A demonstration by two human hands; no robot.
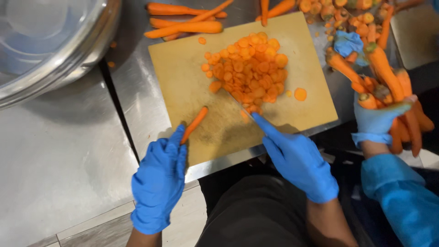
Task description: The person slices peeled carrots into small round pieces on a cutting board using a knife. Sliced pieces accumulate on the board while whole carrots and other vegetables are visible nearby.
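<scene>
The scene is evenly and fairly brightly lit from overhead, with a cool cast on the metal. The steel table [68, 151] shows soft, milky glare rather than hard highlights, and the big bowl [50, 41] at upper left carries pale, washed-out reflections. Shadows are soft: a dark smudge lies on the cutting board [183, 77] near its lower edge, under the right hand [297, 160], and another beside the left hand [157, 183]. The picture is slightly soft overall, with motion blur on the carrots [388, 87] at the right. Lines bow a little toward the frame edges.
</scene>
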